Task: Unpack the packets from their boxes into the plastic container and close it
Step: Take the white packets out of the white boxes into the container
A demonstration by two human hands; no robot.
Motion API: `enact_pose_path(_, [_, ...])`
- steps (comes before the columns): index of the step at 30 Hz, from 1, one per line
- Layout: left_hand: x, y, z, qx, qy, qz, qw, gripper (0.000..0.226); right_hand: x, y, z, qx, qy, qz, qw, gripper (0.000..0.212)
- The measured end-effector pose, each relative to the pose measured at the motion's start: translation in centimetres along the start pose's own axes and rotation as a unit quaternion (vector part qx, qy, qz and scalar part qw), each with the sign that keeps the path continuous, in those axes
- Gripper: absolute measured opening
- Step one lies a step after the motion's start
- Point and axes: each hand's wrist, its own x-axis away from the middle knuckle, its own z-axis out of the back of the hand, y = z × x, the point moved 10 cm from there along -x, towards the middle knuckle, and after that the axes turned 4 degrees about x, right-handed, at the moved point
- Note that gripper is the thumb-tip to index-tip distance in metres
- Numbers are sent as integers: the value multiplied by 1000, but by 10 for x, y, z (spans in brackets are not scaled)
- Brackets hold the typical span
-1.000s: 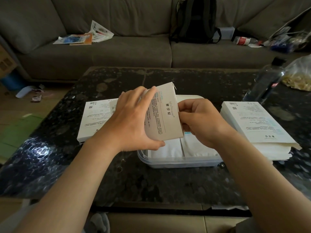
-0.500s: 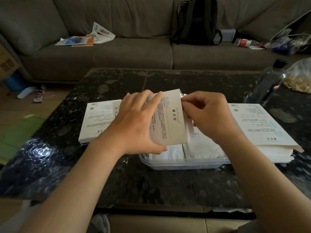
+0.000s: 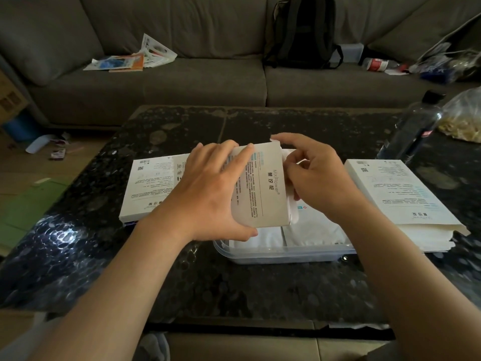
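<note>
Above the clear plastic container (image 3: 286, 252), your left hand (image 3: 208, 194) grips the white printed cardboard box (image 3: 263, 186) while your right hand (image 3: 320, 178) pinches white packets (image 3: 294, 212) at its open side. Pull too fast and they may spill onto the black stone table (image 3: 260, 290) beside it.

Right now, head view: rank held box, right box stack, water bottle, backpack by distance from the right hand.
From the right hand:
1. held box, touching, at its left.
2. right box stack, on the table, right.
3. water bottle, far right.
4. backpack, on the sofa behind.
</note>
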Motion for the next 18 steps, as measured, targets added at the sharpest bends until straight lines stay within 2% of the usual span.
enact_pose_path(3, [-1, 4, 0, -6, 4, -19, 1000, 127, -1, -2, 2, -9, -6, 4, 1000, 27])
enact_pose_path(7, [-1, 6, 0, -17, 13, -27, 999, 126, -3, -1, 3, -10, -10, -9, 1000, 24])
enact_pose_path(11, [-2, -4, 3, -15, 21, 11, 1000, 127, -1, -3, 3, -25, -19, -6, 999, 36])
enact_pose_path(14, [-2, -17, 7, -5, 20, 49, 999, 130, 3, -6, 7, -53, -12, -2, 999, 23])
enact_pose_path(18, [-1, -31, 12, 11, 26, 87, 996, 133, 10, -12, -8, -60, -100, 13, 993, 25])
